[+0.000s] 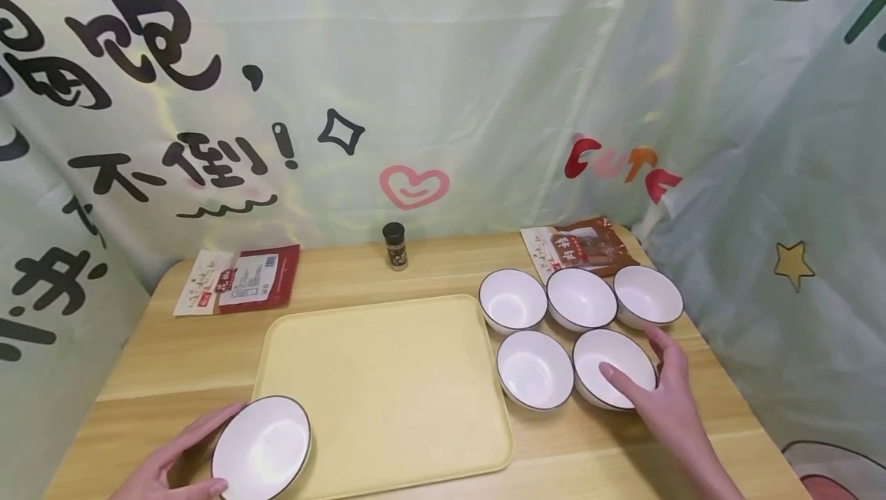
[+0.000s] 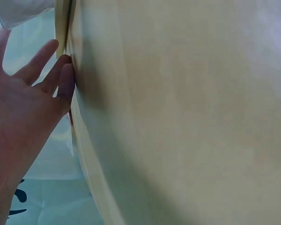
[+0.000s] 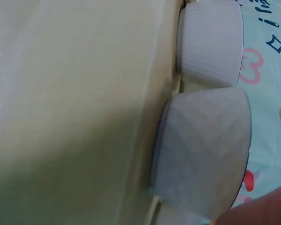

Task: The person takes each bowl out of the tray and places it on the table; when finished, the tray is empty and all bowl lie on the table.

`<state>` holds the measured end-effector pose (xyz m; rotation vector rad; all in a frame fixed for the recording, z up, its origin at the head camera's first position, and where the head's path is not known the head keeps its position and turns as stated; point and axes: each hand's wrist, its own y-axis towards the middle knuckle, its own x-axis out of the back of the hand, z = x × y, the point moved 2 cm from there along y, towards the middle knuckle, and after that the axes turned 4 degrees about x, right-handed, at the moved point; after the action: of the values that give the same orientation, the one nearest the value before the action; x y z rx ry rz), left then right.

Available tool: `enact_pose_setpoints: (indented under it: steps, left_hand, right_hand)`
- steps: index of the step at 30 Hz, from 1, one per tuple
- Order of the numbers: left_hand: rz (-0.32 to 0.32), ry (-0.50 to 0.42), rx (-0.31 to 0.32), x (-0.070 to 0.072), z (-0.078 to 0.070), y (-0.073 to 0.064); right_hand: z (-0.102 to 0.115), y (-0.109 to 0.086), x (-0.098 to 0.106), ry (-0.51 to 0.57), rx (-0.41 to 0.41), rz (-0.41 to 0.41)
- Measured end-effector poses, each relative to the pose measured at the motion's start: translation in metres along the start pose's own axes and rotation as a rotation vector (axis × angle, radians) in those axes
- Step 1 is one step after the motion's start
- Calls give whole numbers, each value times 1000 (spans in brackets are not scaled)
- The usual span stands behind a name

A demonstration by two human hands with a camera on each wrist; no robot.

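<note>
At the lower left of the head view, my left hand (image 1: 173,458) holds a white bowl (image 1: 261,446) with a dark rim by its side, thumb and fingers along the edge. The bowl overlaps the left front of a yellow tray (image 1: 388,400). In the left wrist view, one finger of this hand (image 2: 30,93) meets the bowl (image 2: 25,11). My right hand (image 1: 667,392) straddles the right rim of another white bowl (image 1: 609,358), thumb over its inside and fingers outside. Its faceted outer wall (image 3: 201,150) fills the middle of the right wrist view.
Several more white bowls stand beside it in two rows, among them one (image 1: 534,371) against the tray's right side. Behind lie a red-and-white packet (image 1: 238,281), a black-capped spice jar (image 1: 395,246) and a brown packet (image 1: 577,246). A printed curtain (image 1: 484,100) hangs behind the wooden table (image 1: 166,369).
</note>
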<state>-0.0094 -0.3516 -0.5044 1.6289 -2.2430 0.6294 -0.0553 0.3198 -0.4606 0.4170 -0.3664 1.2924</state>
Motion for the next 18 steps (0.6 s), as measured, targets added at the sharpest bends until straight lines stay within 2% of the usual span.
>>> enact_pose_setpoints:
  steps: [2,5,7,9,12,13,15,18]
  left_hand:
    - [-23,-4,-78,2,-4,0]
    - [-93,30,-115,6,-9,0]
    - [-161,101,-99,10,-10,0]
    - [-210,170,-26,15,-10,0]
    - [-230,214,73,20,-6,3]
    - [-238,224,89,22,-4,4]
    - [-261,243,97,25,-2,7]
    - [-329,293,37,29,0,11]
  right_hand:
    - [6,2,-2,-2,33,-45]
    - [16,5,-6,-5,93,-120]
    - [23,7,-10,4,127,-152]
    - [29,8,-15,27,163,-172]
    - [39,10,-23,68,207,-177]
    - [42,10,-26,77,218,-174]
    - [48,11,-32,93,238,-165]
    - [58,10,-42,132,264,-140]
